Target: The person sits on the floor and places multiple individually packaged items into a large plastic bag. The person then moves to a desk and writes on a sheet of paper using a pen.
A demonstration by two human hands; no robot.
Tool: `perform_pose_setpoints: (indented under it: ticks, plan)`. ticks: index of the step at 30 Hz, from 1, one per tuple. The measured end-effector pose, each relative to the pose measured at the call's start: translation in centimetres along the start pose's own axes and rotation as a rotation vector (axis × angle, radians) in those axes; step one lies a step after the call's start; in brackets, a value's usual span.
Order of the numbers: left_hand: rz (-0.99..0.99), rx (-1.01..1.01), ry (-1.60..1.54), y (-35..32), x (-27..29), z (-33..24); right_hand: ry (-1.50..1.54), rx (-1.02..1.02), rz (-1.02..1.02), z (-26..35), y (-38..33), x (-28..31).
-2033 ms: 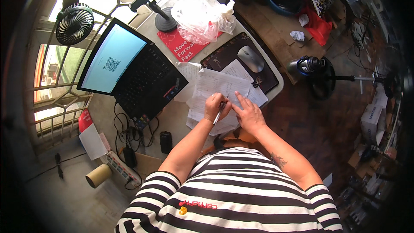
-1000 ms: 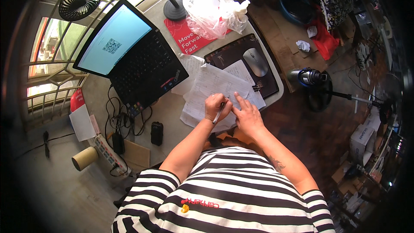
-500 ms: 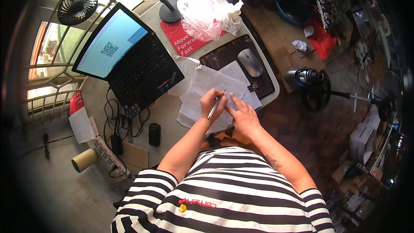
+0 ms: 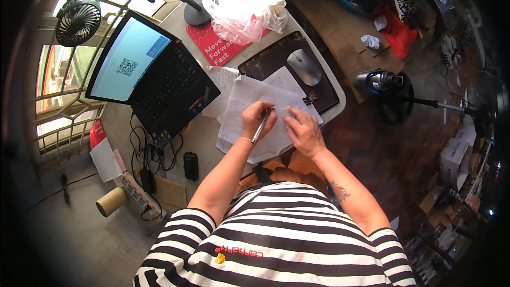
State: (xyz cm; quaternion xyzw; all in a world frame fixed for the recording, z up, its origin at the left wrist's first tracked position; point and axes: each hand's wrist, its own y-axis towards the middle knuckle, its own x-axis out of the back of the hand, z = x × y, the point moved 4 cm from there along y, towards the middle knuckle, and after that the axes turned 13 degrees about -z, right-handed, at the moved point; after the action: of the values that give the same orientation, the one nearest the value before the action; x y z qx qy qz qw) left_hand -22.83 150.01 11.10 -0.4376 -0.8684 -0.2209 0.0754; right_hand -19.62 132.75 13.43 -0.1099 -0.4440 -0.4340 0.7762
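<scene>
A stack of white printed papers [image 4: 249, 101] lies at the near edge of the desk [image 4: 207, 138]. My left hand [image 4: 257, 119] rests on the papers and grips a silver pen [image 4: 261, 126], its tip pointing back toward me. My right hand [image 4: 303, 130] lies flat on the right part of the papers, fingers spread, holding nothing. A binder clip [image 4: 310, 96] sits at the papers' right edge.
An open black laptop [image 4: 154, 77] with a lit screen stands left of the papers. A grey mouse [image 4: 304, 67] lies on a dark mat [image 4: 265, 62]. A clear plastic bag [image 4: 241, 8], a red card [image 4: 215, 48], a fan [image 4: 78, 17] and cables [image 4: 146, 157] are nearby. A round black floor fan [image 4: 383, 91] stands to the right.
My left hand has turned so the pen now shows along its fingers. Both hands stay on the papers. The view has shifted slightly.
</scene>
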Motion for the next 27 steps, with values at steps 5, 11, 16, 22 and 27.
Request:
perform_pose_setpoints:
  ticks: [5, 11, 16, 22, 27]
  plan:
    - [0.038, -0.108, 0.09, 0.2, -0.2, -0.2, -0.146, 0.143, -0.076, -1.8, 1.6, 0.0]
    - [0.034, -0.03, 0.034, -0.1, -0.6, 0.5, -0.236, 0.184, -0.219, -2.8, 1.7, -2.0]
    - [-0.014, -0.003, 0.016, -0.2, -0.3, 0.8, -0.187, 0.188, -0.246, -2.9, 1.7, -2.1]
    - [-0.021, -0.023, 0.074, -0.8, 0.1, 0.9, -0.158, 0.154, -0.244, -3.2, 1.7, -2.1]
    - [-0.023, 0.006, 0.054, -0.1, -0.4, 0.0, -0.148, 0.146, -0.247, -3.3, 1.8, -1.9]
